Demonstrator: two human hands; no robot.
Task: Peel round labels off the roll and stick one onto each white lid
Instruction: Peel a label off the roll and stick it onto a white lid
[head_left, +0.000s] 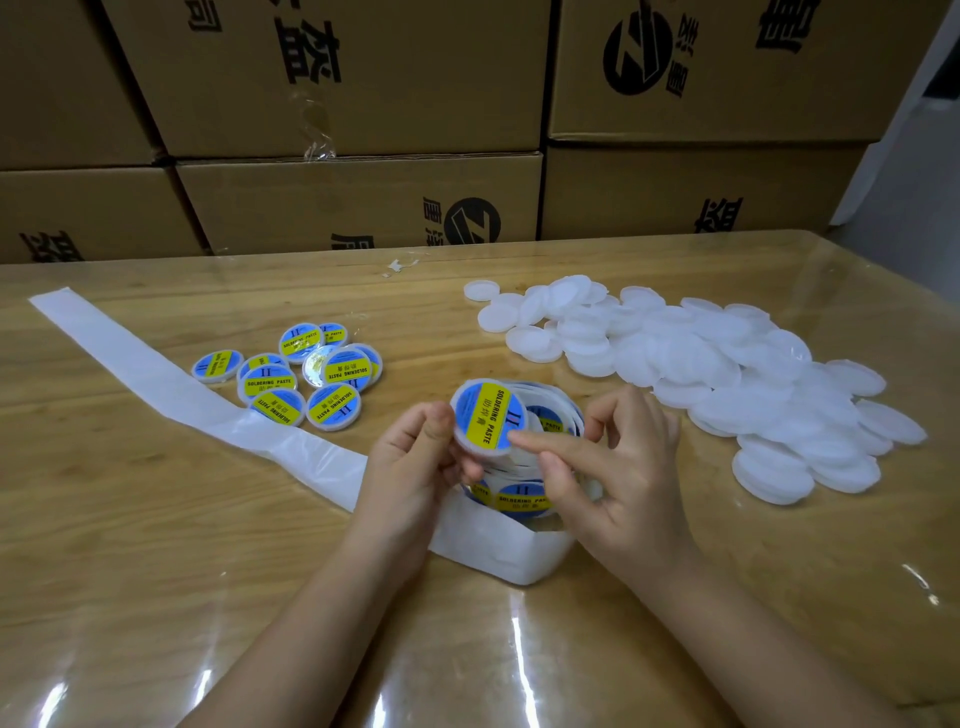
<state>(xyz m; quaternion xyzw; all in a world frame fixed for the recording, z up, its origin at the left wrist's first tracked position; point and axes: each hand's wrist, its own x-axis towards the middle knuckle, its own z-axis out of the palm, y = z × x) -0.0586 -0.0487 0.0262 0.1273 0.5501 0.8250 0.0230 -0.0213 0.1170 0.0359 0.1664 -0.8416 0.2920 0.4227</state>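
My left hand (415, 457) pinches a white lid (485, 418) by its left edge and holds it tilted above the table, a blue and yellow round label stuck on its face. My right hand (608, 467) presses its straight index finger on the label's lower right edge. Just behind and below the lid lies the roll of labels (540, 493), partly hidden by both hands. A heap of bare white lids (701, 364) spreads over the right of the table. A cluster of labelled lids (296, 374) lies at the left.
A long strip of empty white backing paper (156, 374) runs from the far left to the roll. Stacked cardboard boxes (363, 156) wall off the back of the wooden table (156, 571), which has a glossy clear cover.
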